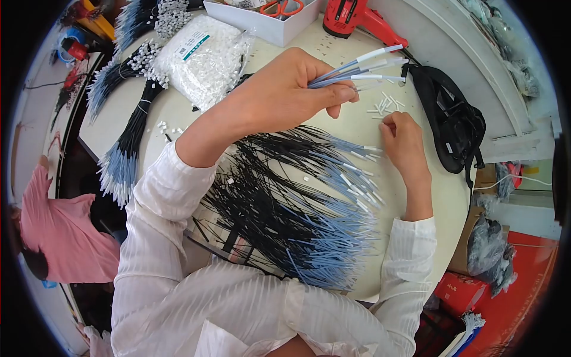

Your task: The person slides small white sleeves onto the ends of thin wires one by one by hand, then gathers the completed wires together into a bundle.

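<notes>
My left hand point(297, 89) is raised over the table, its fingers closed round several blue wires point(342, 72) with white sleeves at their tips, which point right. Below it a wide pile of black wires with blue ends point(267, 208) is spread over the table. My right hand point(403, 140) rests lower on the right, thumb and fingertips pressed together beside a small heap of short white tubes point(389, 102). Whatever those fingertips hold, if anything, is too small to make out.
A bag of white parts point(205, 59), tied wire bundles point(140, 122) and a white box point(279, 27) lie at the upper left. A red heat gun point(357, 21) and a black pouch point(449, 116) lie right. A co-worker in pink point(71, 232) is far left.
</notes>
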`<action>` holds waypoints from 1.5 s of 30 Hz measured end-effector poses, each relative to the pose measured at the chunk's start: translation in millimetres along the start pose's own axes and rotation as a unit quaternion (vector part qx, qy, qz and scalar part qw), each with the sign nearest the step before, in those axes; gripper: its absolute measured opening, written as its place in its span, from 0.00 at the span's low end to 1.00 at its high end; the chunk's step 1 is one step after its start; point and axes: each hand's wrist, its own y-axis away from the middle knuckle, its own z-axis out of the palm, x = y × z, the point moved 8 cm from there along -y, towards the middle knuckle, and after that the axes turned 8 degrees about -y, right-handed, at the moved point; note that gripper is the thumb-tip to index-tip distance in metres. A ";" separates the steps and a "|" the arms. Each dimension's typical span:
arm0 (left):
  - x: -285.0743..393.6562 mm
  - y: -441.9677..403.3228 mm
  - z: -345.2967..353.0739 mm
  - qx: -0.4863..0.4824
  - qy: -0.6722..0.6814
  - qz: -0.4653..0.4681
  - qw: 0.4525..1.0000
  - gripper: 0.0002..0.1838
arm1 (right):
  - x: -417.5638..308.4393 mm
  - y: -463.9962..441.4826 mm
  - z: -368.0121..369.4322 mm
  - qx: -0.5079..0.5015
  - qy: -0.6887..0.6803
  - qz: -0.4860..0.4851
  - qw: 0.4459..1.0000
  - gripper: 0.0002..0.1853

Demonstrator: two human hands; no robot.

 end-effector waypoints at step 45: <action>-11.9 1.4 35.2 -0.019 0.030 -0.049 0.998 0.10 | -57.4 6.8 -6.0 0.011 -0.585 0.052 0.810 0.06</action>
